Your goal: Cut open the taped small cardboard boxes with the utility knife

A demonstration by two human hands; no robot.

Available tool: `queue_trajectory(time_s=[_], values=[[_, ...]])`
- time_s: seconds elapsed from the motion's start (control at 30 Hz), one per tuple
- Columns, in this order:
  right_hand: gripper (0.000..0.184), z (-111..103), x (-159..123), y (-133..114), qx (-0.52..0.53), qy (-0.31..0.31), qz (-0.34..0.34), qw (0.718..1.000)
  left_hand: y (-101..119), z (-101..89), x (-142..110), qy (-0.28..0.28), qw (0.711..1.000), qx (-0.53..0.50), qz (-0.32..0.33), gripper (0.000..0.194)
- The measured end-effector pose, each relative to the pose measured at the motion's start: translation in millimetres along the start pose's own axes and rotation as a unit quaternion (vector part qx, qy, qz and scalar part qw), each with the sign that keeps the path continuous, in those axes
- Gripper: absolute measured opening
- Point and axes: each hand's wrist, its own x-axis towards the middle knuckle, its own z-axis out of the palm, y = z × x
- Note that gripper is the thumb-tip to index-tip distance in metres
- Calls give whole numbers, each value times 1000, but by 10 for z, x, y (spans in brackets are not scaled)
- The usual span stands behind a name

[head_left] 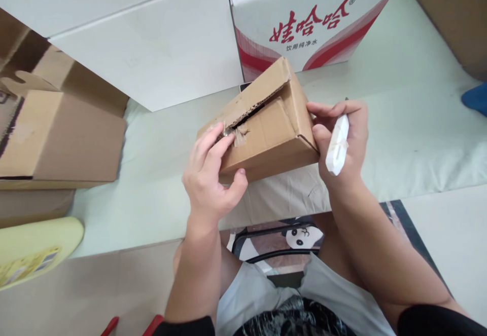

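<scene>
A small brown cardboard box (266, 128) is tilted between my two hands, its top flap partly lifted along a gap. Torn paper shows near the gap's left end. My left hand (211, 174) grips the box's left end, fingers on top by the torn spot and thumb against the near side. In my right hand (348, 133) is a white-handled tool that looks like a utility knife (337, 146), with a dark tip showing above the fingers. The fingertips of that hand also touch the right end of the box.
Behind stand a white carton (152, 47) and a red-and-white water carton (304, 32). An opened brown carton (76, 133) is at left, above a yellow container (41, 245). Pale green cloth (399, 138) covers the surface. A blue object (475, 99) lies far right.
</scene>
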Motion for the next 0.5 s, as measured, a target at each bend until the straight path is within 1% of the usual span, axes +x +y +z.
queue_trajectory(time_s=[0.1,0.2,0.37,0.5], values=[[31,-6,-2,3,-1,-2,-2,1000,10,12,5,10,1000,-6,1,52],[30,-9,-5,8,3,-2,-9,1000,9,15,6,8,1000,-12,2,51],[32,-10,-10,15,4,-3,-1,1000,8,14,5,-2,1000,0,-6,51],[32,-3,-14,22,3,0,-14,1000,19,20,7,5,1000,-2,-10,49]])
